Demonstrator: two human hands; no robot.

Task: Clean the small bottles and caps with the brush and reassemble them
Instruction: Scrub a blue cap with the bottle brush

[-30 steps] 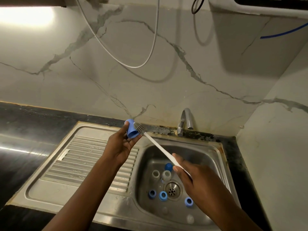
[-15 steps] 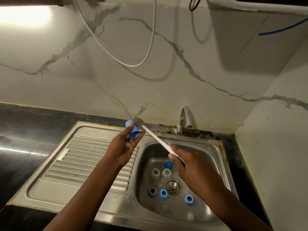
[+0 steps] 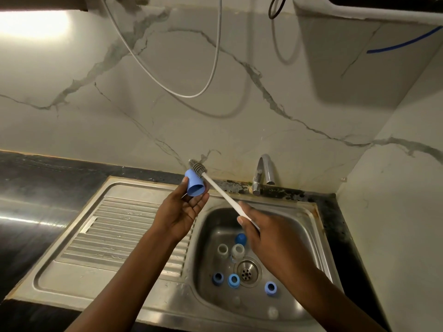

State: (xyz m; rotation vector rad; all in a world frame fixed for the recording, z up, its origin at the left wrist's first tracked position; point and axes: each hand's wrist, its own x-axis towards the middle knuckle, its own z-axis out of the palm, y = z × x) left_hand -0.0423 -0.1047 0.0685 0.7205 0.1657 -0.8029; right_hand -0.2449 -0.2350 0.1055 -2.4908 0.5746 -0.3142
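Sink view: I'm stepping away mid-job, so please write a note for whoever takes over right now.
Left hand holds a blue cap, mouth toward the camera.
Right hand grips the brush by its handle; the bristles sit at the cap's closed end, outside it.
In the sink: two clear bottles by the drain, four more blue pieces around it.
Done: nothing reassembled; which parts are clean cannot be told.
Left: brush cap, bottles and other pieces, then reassemble.
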